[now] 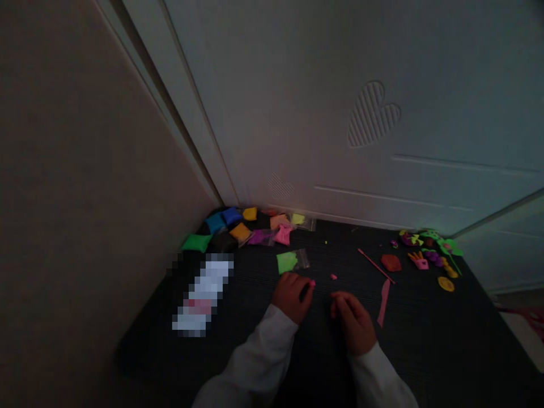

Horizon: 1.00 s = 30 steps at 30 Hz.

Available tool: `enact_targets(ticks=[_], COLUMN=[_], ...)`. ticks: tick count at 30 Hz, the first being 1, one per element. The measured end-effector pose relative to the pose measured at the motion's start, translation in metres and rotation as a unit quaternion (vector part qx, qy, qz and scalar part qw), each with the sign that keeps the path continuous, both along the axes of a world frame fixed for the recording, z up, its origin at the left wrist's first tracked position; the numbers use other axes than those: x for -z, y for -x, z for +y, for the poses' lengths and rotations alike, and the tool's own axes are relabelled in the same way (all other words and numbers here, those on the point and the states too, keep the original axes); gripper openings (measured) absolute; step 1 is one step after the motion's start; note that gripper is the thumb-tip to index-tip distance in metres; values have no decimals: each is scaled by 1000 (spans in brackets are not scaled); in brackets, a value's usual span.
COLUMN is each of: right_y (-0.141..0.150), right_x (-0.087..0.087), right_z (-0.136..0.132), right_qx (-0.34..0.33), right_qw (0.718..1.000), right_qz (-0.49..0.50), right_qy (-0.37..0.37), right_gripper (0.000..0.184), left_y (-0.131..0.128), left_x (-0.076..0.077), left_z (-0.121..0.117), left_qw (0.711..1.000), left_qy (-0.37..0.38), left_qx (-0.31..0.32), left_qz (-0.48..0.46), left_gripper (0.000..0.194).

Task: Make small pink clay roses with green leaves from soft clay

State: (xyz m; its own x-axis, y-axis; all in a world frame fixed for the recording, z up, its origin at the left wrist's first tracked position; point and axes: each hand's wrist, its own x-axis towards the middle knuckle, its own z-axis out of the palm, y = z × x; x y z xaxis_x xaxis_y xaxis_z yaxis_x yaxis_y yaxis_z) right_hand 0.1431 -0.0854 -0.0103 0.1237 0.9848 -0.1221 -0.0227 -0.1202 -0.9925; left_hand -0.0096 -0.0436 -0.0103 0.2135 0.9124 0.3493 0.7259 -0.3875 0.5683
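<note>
So the left hand (292, 297) is pinching a pink bit (312, 283) at its fingertips, can't tell if the curled right hand (355, 324) holds anything, and too loose a pinch could drop that bit.

The left sleeve (259, 356) and the right sleeve (379, 377) are being worn long — both are being shown in pale greyish white, their plain cloth being softly creased. Beyond the sleeve ends, the left hand (292, 297) and the right hand (355, 323) are being left bare.
</note>
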Motion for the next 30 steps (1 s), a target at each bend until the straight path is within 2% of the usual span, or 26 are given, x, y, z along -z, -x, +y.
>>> enact_targets(ticks=[12, 18, 24, 30], right_y=[3, 4, 3, 4], right_x=[-1, 2, -3, -4], right_z=[3, 11, 14, 15], right_qx=[26, 64, 67, 74], right_qw=[998, 992, 983, 982], right_qz=[52, 107, 163, 163], right_qy=[-13, -38, -61, -62], right_gripper=[20, 19, 22, 18], left_y=[1, 0, 0, -1], left_x=[-3, -2, 2, 3], left_z=[1, 3, 7, 9], left_qw=[1000, 999, 999, 998], left_qy=[-14, -15, -21, -21], left_qx=[-2, 1, 13, 14], left_qz=[-18, -33, -39, -57], left_gripper=[18, 18, 18, 18])
